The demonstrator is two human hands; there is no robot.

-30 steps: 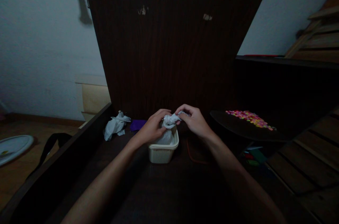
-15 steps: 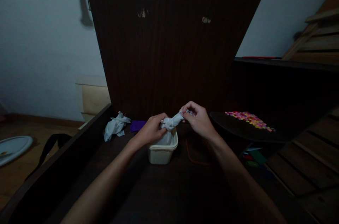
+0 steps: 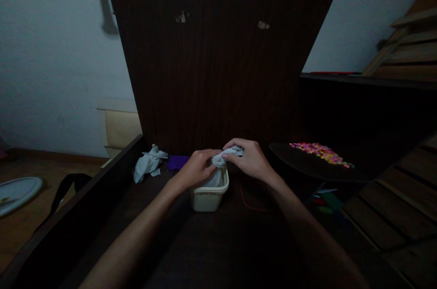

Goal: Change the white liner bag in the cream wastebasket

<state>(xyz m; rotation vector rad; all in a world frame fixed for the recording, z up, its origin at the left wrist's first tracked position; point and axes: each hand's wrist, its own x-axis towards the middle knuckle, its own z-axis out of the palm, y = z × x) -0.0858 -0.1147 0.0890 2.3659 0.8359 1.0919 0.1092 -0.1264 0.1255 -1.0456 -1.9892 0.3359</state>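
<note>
A small cream plastic tub (image 3: 206,201) stands on the dark desk. Out of it rises a whitish plastic bag (image 3: 214,179), its top twisted and knotted between my hands. My left hand (image 3: 196,168) is closed round the bag's neck at the tub's left rim. My right hand (image 3: 248,157) pinches the twisted end above and to the right of the tub, close to the left fingers. The lower part of the bag sits inside the tub, and its contents are hidden.
Left of the tub lie another crumpled white bag (image 3: 148,164) and a purple piece (image 3: 176,162). A raised desk edge (image 3: 88,198) runs along the left. Small colourful pieces (image 3: 322,153) cover part of a rounded shelf (image 3: 297,161) at right. A dark panel (image 3: 218,75) stands behind.
My right hand has moved left and slightly down along the twisted end, closer to my left hand. The left hand keeps its hold on the bag.
</note>
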